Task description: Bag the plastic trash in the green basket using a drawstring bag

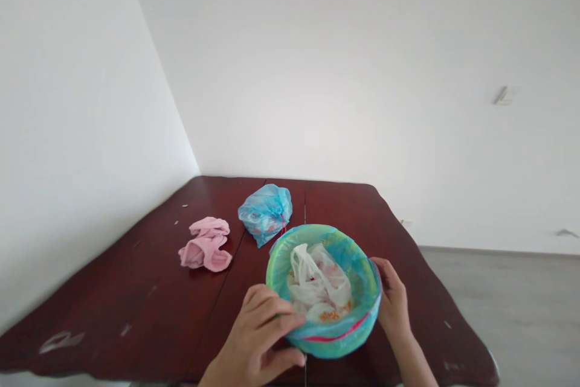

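My left hand (256, 332) grips the near left rim of a round green bowl (276, 266), its fingers curled over the edge. My right hand (393, 297) holds the bowl's right side. A teal plastic liner with a red stripe (338, 335) covers the bowl's outer wall and folds over its rim. Inside lies a crumpled white plastic bag (315, 278), with orange bits (329, 316) beside it. The bowl's underside is hidden.
A tied blue plastic bag (265, 215) and a pink cloth (205, 248) lie beyond the bowl on a scuffed dark red wooden table (113, 290). White walls stand behind the table, and a grey floor (498, 314) lies past its right edge.
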`<control>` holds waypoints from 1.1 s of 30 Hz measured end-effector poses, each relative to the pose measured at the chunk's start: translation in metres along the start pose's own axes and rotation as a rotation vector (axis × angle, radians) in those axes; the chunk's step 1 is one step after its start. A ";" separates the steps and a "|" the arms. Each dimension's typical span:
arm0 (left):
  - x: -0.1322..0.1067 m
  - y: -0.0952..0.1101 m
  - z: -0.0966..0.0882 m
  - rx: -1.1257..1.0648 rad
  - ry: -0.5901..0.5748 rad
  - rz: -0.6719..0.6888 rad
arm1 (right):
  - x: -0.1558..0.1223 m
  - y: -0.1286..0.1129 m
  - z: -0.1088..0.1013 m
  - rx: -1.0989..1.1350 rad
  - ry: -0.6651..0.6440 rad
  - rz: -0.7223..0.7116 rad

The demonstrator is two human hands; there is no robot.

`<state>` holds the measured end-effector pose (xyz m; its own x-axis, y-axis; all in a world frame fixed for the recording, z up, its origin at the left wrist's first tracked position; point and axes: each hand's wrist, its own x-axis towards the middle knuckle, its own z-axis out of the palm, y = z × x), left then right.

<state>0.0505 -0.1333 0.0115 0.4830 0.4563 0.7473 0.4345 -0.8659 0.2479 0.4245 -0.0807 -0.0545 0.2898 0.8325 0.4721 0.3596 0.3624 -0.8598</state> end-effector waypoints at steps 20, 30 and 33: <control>-0.026 -0.039 -0.042 0.116 -0.063 0.022 | 0.005 -0.001 -0.006 0.172 0.110 0.121; -0.008 -0.045 -0.016 -0.064 0.213 -0.169 | 0.036 -0.015 0.002 0.288 -0.051 0.204; -0.003 -0.048 -0.015 -0.049 0.234 -0.165 | 0.039 -0.017 0.002 0.289 -0.070 0.191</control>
<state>0.0166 -0.0959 0.0070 0.2181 0.5369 0.8150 0.4526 -0.7955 0.4029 0.4281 -0.0538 -0.0221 0.2621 0.9200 0.2915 0.0359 0.2925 -0.9556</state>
